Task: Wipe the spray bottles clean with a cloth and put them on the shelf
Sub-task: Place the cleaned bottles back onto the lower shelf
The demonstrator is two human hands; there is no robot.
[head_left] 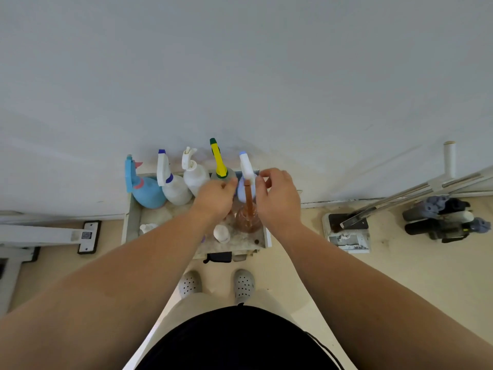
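Several spray bottles stand in a row at the back of a low shelf (134,220) against the wall: a blue one (148,192), a white one with a blue nozzle (174,189), an all-white one (196,176), a clear one with a yellow trigger (220,162) and a lilac one with a white sprayer head (246,166). In front of the lilac bottle stands an amber bottle (246,218) with a brown trigger, between my hands. My left hand (216,200) hovers with curled fingers beside the yellow-trigger bottle. My right hand (277,198) pinches at the lilac bottle's sprayer head. No cloth is in view.
Two small white objects (221,233) (148,228) lie on the shelf's front part. A dustpan with a metal handle (349,231) stands on the floor to the right, with dark rolled items (445,220) beyond it. A white frame (40,235) lies at left. My feet stand below the shelf.
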